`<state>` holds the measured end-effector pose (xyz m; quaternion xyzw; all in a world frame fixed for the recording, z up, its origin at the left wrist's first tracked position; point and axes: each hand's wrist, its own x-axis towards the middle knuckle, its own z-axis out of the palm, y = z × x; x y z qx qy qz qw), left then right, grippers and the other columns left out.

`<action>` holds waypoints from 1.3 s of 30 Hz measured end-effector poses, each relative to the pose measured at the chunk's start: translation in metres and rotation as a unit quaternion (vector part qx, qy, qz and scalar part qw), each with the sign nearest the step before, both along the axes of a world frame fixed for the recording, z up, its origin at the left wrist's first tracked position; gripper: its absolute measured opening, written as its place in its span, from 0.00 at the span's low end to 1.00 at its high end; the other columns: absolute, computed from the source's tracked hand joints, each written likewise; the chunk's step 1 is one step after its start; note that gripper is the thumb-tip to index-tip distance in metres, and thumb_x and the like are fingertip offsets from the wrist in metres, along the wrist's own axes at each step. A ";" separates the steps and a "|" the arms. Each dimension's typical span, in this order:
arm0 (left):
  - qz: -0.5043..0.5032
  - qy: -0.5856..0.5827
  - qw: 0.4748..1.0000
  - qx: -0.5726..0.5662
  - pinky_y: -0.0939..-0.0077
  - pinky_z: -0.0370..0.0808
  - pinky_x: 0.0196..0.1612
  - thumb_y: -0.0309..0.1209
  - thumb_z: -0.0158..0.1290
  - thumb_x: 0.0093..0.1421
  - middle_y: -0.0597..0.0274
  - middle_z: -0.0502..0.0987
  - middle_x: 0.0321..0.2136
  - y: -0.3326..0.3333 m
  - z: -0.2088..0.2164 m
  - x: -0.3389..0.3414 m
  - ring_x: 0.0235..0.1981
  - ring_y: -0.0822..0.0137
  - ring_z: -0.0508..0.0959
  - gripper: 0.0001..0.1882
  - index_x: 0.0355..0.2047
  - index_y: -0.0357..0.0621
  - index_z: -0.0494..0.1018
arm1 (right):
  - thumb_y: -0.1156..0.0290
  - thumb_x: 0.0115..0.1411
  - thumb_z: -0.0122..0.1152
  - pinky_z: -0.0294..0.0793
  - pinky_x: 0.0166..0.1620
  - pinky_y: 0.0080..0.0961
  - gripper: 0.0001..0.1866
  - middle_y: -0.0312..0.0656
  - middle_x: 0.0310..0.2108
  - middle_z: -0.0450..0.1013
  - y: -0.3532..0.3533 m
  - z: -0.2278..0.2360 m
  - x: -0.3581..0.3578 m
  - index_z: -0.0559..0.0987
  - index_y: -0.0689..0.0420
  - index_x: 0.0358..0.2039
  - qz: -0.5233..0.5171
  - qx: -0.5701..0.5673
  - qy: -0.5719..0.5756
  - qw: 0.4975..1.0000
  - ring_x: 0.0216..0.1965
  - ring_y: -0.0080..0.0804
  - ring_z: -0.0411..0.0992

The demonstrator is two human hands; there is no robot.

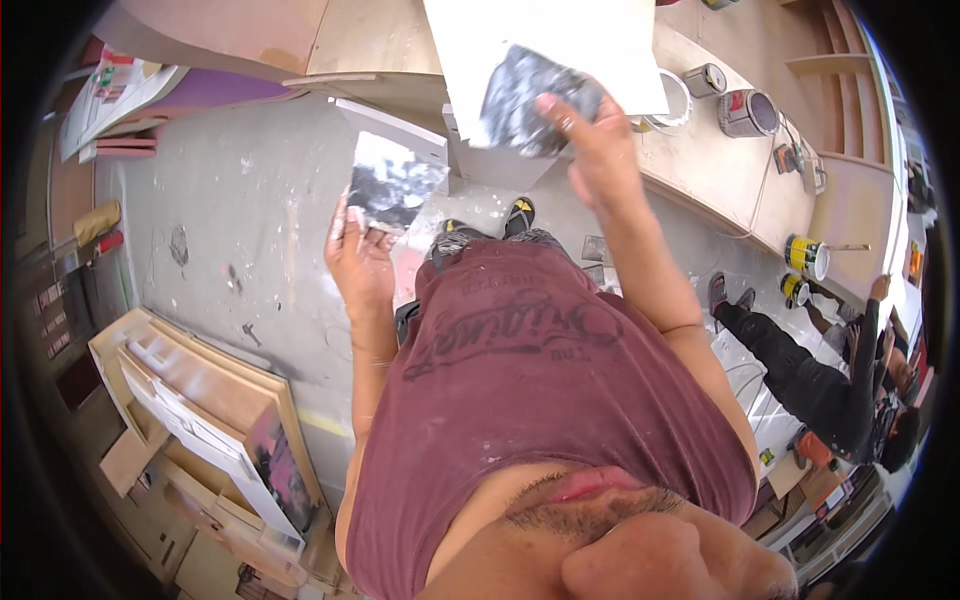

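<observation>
My left hand grips a flat square plate by its lower edge, its dark face partly covered in white smears. Farther up and to the right, my right hand pinches a second dark flat plate, thumb on top and the other fingers mostly hidden behind. White streaks cover this plate too; it looks blurred, and its exact kind is unclear. Behind it lies a white panel, and I cannot tell whether the plate touches it. A gap separates the two plates.
Several cans, including a grey one, stand on the wooden bench at right. A yellow-labelled can holds a stick. Boards lean at lower left. Another person is at right. Grey floor has white spots.
</observation>
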<state>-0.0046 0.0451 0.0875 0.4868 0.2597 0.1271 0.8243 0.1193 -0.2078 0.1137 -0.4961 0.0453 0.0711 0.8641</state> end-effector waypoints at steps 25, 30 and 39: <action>-0.229 0.046 0.969 -0.087 0.79 0.76 0.27 0.28 0.48 0.67 0.59 0.78 0.37 0.219 -0.029 0.112 0.28 0.72 0.78 0.18 0.54 0.31 0.67 | 0.72 0.49 0.54 0.76 0.40 0.39 0.16 0.57 0.34 0.78 0.084 0.001 0.210 0.81 0.59 0.38 -0.031 -0.774 0.023 0.632 0.36 0.47 0.78; -0.297 0.043 0.951 -0.082 0.81 0.75 0.27 0.29 0.48 0.66 0.60 0.78 0.36 0.242 -0.028 0.125 0.28 0.74 0.78 0.18 0.54 0.31 0.68 | 0.73 0.52 0.52 0.75 0.46 0.42 0.16 0.58 0.36 0.77 0.098 -0.011 0.192 0.82 0.58 0.39 -0.015 -0.796 0.066 0.602 0.41 0.51 0.76; -0.277 0.068 0.955 -0.082 0.82 0.75 0.26 0.29 0.49 0.66 0.61 0.78 0.36 0.261 -0.028 0.125 0.28 0.75 0.77 0.18 0.54 0.32 0.68 | 0.71 0.55 0.50 0.76 0.44 0.43 0.16 0.52 0.38 0.78 0.117 -0.028 0.160 0.81 0.52 0.42 -0.127 -0.808 -0.042 0.574 0.41 0.50 0.77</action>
